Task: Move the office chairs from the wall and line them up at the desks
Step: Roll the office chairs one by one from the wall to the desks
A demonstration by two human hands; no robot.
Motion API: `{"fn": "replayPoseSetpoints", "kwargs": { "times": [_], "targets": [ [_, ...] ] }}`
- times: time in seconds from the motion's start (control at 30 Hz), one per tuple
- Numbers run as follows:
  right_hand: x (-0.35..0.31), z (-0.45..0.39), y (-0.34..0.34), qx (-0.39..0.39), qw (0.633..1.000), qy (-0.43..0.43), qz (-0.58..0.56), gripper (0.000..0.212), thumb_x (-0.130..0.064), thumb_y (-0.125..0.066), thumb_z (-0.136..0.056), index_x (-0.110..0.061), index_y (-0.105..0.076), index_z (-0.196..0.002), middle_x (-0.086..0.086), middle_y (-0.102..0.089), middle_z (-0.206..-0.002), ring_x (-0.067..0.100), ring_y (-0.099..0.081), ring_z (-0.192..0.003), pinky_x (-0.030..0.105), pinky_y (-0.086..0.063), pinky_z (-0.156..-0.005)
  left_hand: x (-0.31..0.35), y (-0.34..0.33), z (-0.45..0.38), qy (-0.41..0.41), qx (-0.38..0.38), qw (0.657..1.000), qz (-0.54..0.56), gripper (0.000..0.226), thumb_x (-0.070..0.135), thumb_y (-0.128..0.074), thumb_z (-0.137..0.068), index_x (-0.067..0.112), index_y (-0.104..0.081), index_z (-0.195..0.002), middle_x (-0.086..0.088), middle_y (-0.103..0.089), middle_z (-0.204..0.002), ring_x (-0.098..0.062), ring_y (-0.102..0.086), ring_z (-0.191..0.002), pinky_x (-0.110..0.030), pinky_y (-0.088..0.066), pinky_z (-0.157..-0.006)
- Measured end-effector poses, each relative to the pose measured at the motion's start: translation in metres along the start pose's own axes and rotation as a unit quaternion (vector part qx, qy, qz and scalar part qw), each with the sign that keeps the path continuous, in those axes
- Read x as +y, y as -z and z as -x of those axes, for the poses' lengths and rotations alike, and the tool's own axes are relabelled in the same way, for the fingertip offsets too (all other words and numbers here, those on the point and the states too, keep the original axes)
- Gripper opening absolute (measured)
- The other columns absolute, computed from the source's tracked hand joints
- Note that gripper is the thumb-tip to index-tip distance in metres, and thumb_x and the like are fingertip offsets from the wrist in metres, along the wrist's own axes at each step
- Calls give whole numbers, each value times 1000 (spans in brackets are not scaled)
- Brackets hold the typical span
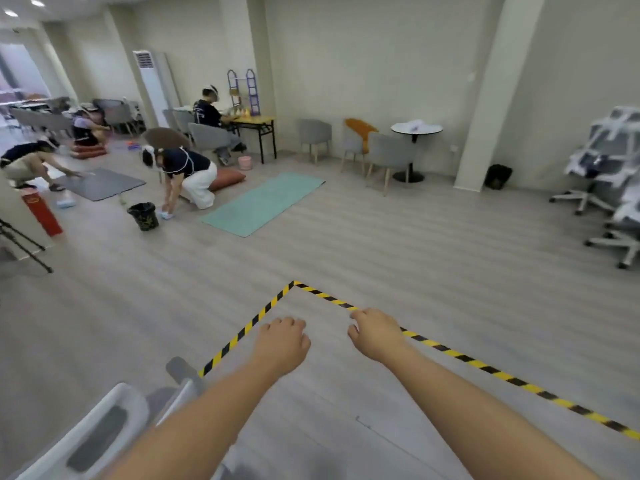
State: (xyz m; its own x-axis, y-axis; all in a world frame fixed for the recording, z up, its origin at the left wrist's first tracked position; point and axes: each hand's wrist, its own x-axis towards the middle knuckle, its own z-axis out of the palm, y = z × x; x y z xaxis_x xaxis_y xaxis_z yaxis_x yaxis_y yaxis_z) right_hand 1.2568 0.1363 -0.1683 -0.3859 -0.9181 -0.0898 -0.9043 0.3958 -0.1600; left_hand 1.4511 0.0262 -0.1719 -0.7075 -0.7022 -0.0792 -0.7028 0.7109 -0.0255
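Note:
Both my arms reach forward over the grey floor. My left hand [282, 342] and my right hand [375, 336] hang with loosely curled fingers and hold nothing. A white office chair [100, 427] with a grey armrest pad shows at the lower left, beside my left forearm. Two white office chairs wrapped in plastic [604, 168] stand on wheeled bases by the right wall, far from both hands.
Yellow-black tape [450, 351] marks a corner on the floor under my hands. Several people crouch at the left near a black bucket [143, 216] and a teal mat [263, 202]. Grey chairs, a round table [415, 129] and a pillar [485, 98] stand at the back.

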Motion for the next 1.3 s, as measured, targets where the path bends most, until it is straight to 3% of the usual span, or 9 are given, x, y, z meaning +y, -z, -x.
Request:
{"fn": "replayPoseSetpoints", "kwargs": {
  "times": [0.13,0.33,0.63,0.97,1.3],
  "targets": [
    [143,31,21,9,996,-83,-2,40,-37,-38,-101,-20,-52,-134,6,-60,-128,31,-57,-115,38,-44,-94,141,13,-63,-72,-4,997,11,43,37,-31,-102,21,-47,-139,-2,-56,-131,-25,-51,-119,-41,-40,-98],
    [339,89,53,23,982,-186,-26,45,-36,-38,-101,-22,-50,-142,6,-57,-136,31,-54,-122,39,-43,-100,347,21,-134,-161,-9,987,19,39,38,-31,-101,22,-48,-133,0,-58,-126,-25,-52,-115,-40,-40,-96],
    [554,167,88,72,936,-336,-79,47,-33,-41,-99,-21,-50,-143,6,-55,-143,30,-51,-127,39,-40,-103,615,45,-210,-322,-34,946,-10,42,39,-30,-101,24,-48,-136,-1,-56,-131,-26,-51,-120,-40,-38,-101],
    [789,179,114,86,892,-436,-80,45,-34,-39,-102,-20,-48,-144,7,-57,-138,30,-54,-122,40,-45,-100,863,37,-332,-442,-52,896,-1,45,41,-27,-102,25,-45,-141,-1,-53,-138,-27,-47,-125,-41,-36,-105],
    [1004,121,168,84,872,-476,-80,46,-35,-40,-101,-21,-47,-145,6,-54,-142,28,-51,-128,40,-41,-104,1053,67,-491,-479,-49,877,3,45,42,-33,-101,25,-46,-140,-4,-52,-139,-29,-47,-127,-43,-35,-107]
  ]
}}
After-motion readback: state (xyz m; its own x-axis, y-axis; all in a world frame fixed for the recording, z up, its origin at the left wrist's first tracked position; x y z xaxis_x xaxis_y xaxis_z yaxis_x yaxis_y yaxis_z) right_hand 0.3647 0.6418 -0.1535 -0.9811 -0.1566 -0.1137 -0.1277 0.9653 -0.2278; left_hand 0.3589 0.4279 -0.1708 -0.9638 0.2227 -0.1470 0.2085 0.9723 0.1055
